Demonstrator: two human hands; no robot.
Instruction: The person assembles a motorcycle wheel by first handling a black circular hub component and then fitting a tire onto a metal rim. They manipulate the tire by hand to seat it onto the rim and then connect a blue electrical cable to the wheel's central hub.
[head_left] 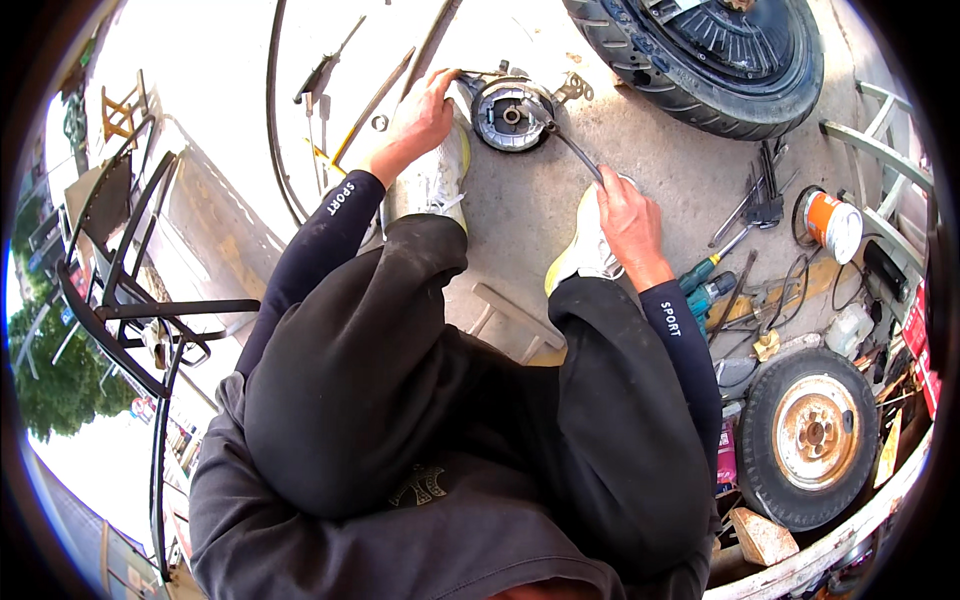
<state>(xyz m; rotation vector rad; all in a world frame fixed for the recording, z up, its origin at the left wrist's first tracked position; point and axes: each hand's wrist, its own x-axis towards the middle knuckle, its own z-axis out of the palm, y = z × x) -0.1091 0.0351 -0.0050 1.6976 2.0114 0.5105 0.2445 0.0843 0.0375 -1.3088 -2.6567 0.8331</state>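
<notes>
- Step, as judged: a round brake plate (511,116) is being worked with a metal bar (573,150), the bar's far end set over the plate near its hub.
- Right hand (630,216): closed around the bar's near end.
- Left hand (421,120): fingertips at the plate's edge; grip cannot be told.
- Next move, as judged: steady bracing is called for.
- Plate: on the ground (510,240), just right of left hand, ahead-left of right.

Right side, from my remote post: rust-rimmed wheel (815,432) lying low, pale plastic container (848,329) just above it, orange-and-white can (834,226) farther up, near a ladder-like metal frame (880,152). Far left I log a black-framed chair (180,309), green foliage (70,385) beyond.
</notes>
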